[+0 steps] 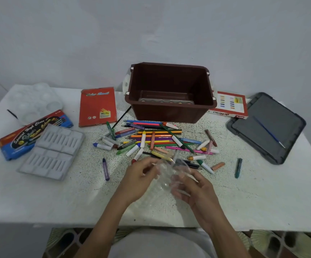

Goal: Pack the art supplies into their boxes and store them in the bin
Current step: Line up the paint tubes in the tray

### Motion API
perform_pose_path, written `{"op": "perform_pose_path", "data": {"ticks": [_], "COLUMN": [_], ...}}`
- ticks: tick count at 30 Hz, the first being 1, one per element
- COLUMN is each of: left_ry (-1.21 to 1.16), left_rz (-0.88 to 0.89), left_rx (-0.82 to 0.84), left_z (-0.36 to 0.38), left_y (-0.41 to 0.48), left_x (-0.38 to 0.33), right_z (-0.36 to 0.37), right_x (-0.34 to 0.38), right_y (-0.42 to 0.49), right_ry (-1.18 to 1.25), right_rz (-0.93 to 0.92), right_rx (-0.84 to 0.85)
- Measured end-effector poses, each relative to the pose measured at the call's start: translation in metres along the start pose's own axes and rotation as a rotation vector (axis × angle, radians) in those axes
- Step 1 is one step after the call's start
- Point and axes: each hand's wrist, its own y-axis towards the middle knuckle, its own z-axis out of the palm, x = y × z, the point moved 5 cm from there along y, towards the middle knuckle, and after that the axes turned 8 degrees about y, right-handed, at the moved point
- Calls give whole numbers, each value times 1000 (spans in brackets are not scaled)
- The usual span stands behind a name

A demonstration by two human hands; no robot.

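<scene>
Left hand (139, 177) and right hand (193, 187) both curl round a clear plastic pack (165, 180), lower centre.
Left to right: blue box (20, 138), grey tray (52, 151), red box (97, 107), brown bin (169, 114) holding 1 flat paint set (167, 102), pastel box (229, 107), lid (273, 112) carrying 1 brush (268, 132). Pencil pile (156, 138) mid-frame.

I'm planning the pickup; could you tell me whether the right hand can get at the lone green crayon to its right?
Probably yes: only bare table lies between the right hand and the green crayon, though its fingers grip the clear plastic tray.
</scene>
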Motion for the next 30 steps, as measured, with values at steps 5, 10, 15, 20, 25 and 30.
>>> {"op": "perform_pose_path", "data": {"ticks": [5, 10, 15, 20, 25, 30], "left_ry": [-580, -851, -848, -450, -1, 462], "left_rz": [-285, -366, -325, -241, -163, -9], "left_rx": [-132, -171, -259, -339, -178, -307], "left_z": [1, 8, -3, -19, -10, 3], "left_y": [0, 1, -5, -14, -21, -30], "left_x": [7, 15, 28, 44, 57, 54], "right_z": [5, 5, -12, -33, -48, -48], "right_x": [-10, -17, -9, 5, 5, 1], "right_y": [-4, -6, -1, 6, 8, 7], "right_ry": [-90, -217, -306, -245, -224, -482], "right_rz": [77, 115, 77, -93, -235, -370], "right_rx": [53, 108, 54, -124, -298, -330]}}
